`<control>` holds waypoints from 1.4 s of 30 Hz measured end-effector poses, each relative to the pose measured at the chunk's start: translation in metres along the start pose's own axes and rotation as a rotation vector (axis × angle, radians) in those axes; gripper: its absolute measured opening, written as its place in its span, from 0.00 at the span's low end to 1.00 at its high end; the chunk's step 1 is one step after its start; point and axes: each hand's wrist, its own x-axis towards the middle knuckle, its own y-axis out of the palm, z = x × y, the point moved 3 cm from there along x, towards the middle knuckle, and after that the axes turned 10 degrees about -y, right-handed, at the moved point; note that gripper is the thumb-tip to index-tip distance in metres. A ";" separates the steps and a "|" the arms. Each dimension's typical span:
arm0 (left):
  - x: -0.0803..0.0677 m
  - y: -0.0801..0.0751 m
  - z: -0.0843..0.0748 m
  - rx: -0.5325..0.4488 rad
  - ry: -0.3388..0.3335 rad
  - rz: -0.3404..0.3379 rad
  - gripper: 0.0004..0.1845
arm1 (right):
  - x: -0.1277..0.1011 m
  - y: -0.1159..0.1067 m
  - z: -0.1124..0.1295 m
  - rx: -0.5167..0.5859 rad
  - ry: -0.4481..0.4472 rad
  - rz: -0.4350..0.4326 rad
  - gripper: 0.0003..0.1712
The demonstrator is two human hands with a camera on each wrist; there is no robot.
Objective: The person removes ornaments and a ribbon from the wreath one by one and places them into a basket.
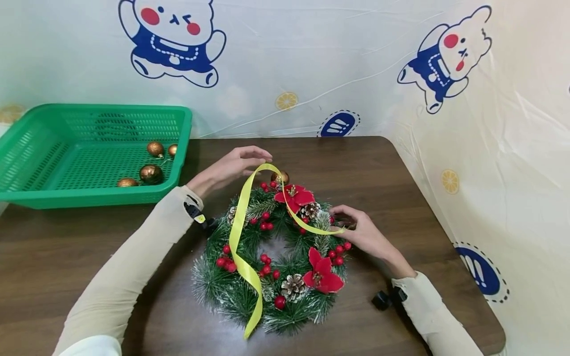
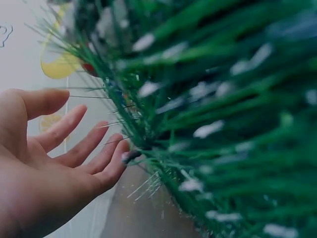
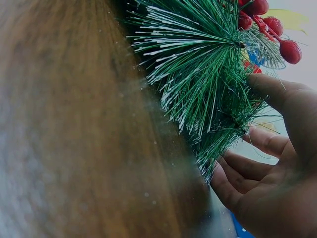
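A green wreath (image 1: 285, 316) with frosted tips, red berries, pinecones and red flowers lies on the table. A yellow ribbon (image 1: 241, 212) loops loosely over it, one end trailing at the front, the other near my right thumb. At the wreath's upper left, my left hand (image 1: 231, 165) is spread with relaxed fingers beside the ribbon's top bend; in the left wrist view the fingertips meet the outer needles. My right hand (image 1: 362, 235) loosely holds the wreath's right edge, thumb on top and fingers curled beneath the needles. A bronze ball (image 1: 280, 177) sits at the wreath's far edge.
A green basket (image 1: 89, 198) stands at the back left of the brown table (image 1: 427, 193), with several bronze balls (image 1: 151, 174) inside. A patterned sheet (image 1: 285, 59) covers the wall behind and to the right. A small camera is strapped to each wrist.
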 end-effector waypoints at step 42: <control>0.015 0.007 0.033 0.102 0.021 0.181 0.22 | -0.001 0.002 0.000 0.015 0.008 0.006 0.20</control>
